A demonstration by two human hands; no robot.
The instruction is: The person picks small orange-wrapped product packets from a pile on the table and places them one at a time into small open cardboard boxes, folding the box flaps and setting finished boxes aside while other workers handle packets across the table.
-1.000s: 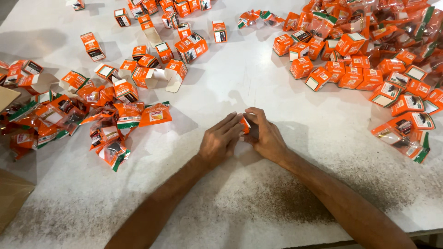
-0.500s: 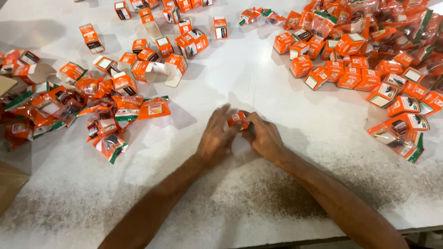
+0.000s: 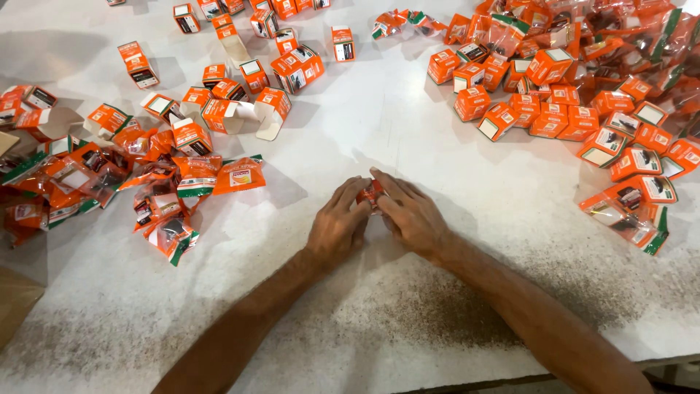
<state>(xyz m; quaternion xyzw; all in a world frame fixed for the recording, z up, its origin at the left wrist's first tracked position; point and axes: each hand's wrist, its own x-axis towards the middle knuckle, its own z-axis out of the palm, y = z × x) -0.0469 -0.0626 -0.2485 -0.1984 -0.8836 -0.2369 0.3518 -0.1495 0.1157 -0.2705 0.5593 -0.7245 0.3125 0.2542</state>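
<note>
My left hand (image 3: 337, 225) and my right hand (image 3: 410, 213) meet at the middle of a white table (image 3: 408, 146). Between the fingertips of both hands sits a small orange packet (image 3: 370, 194), mostly hidden by the fingers. Both hands rest on the tabletop and grip the packet together. Both forearms reach in from the bottom edge of the view.
A heap of orange plastic packets (image 3: 109, 182) lies at the left. Small orange and white boxes (image 3: 240, 80), some with open flaps, spread across the upper left. A large pile of orange boxes and packets (image 3: 590, 80) fills the upper right. A brown cardboard corner (image 3: 14, 299) shows at the lower left.
Both hands stay together on the packet in much the same spot. The fingers have shifted slightly around it and the view has moved a little.
</note>
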